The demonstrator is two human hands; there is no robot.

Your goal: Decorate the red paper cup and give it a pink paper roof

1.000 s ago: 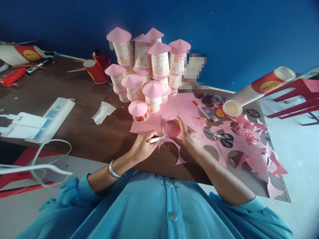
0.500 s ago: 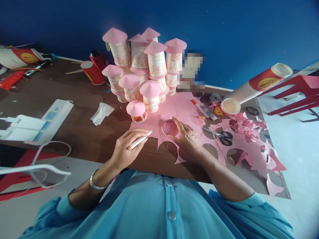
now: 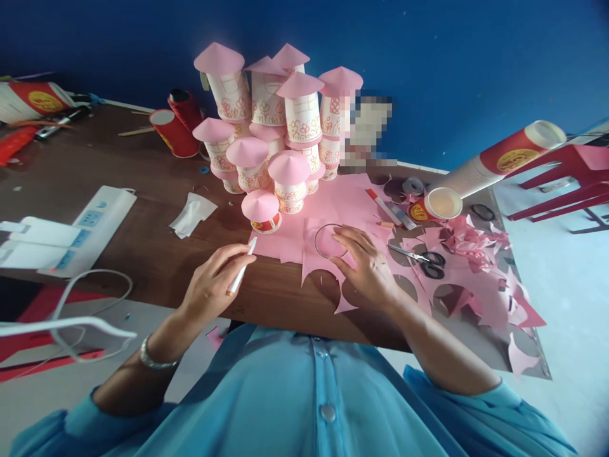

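My left hand [image 3: 216, 276] holds a white marker [image 3: 242, 273] with an orange end, its pale tip pointing up and away, over the bare table left of the pink paper. The fingers of my right hand [image 3: 364, 260] bend around the right side of a thin round ring [image 3: 315, 240], thumb at its lower edge and fingertips at its upper edge. Under the ring is a sheet of pink paper [image 3: 310, 266] with curved cut-outs along its near edge. Beyond my hands stand stacked paper cups with pink cone roofs [image 3: 288, 168] and drawn flowers.
Black-handled scissors [image 3: 431, 263], pink scraps [image 3: 471, 244], a marker [image 3: 377, 203] and stacked cups [image 3: 499, 162] are at the right. A power strip [image 3: 90, 228] and crumpled tissue [image 3: 193, 214] lie at the left, with red cups [image 3: 174, 134] behind. A blue wall closes the back.
My left hand has drawn back to the left with the marker, away from the pink paper, and its tip now points upward. My right hand and the ring have shifted slightly right.
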